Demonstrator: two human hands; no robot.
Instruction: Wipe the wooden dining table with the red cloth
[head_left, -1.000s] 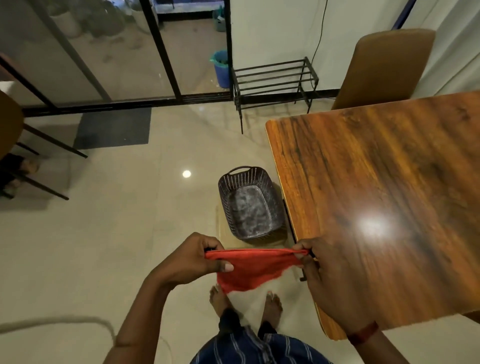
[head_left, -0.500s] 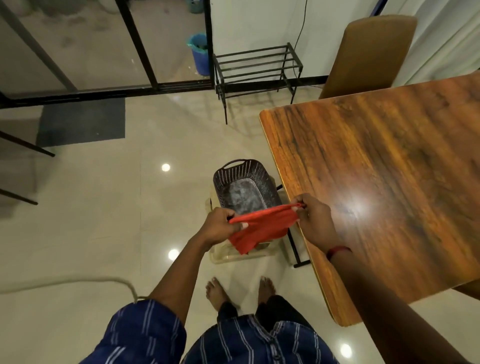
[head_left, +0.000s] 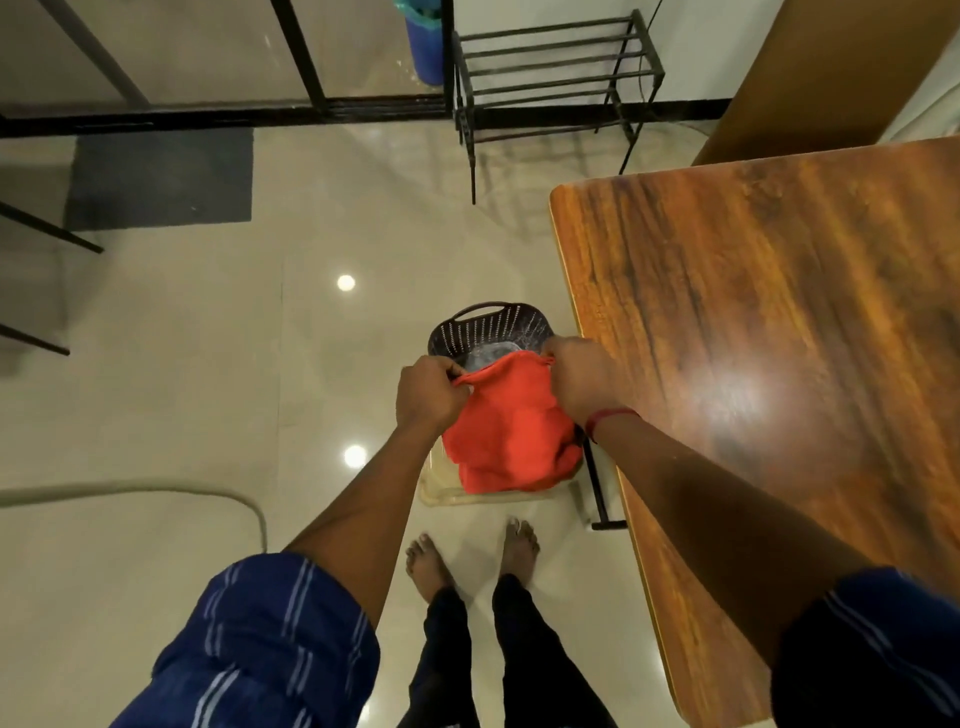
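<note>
The red cloth (head_left: 511, 441) hangs spread between my two hands, over the floor just left of the wooden dining table (head_left: 769, 322). My left hand (head_left: 428, 392) pinches its upper left corner. My right hand (head_left: 582, 376) grips the upper right corner, close to the table's left edge. The cloth droops in front of a dark perforated basket (head_left: 485, 327) on the floor and hides most of it. The tabletop is glossy brown wood with a bright light reflection on it.
A black metal rack (head_left: 556, 67) stands against the far wall, a blue bin (head_left: 426, 39) beside it. A brown chair (head_left: 831, 73) is at the table's far end. A grey mat (head_left: 161, 176) lies by the glass door. My bare feet (head_left: 467, 556) stand on glossy tiles.
Both hands have moved forward and closer together with the cloth, which now hangs lower and fuller over the basket. The view has tilted down toward the floor.
</note>
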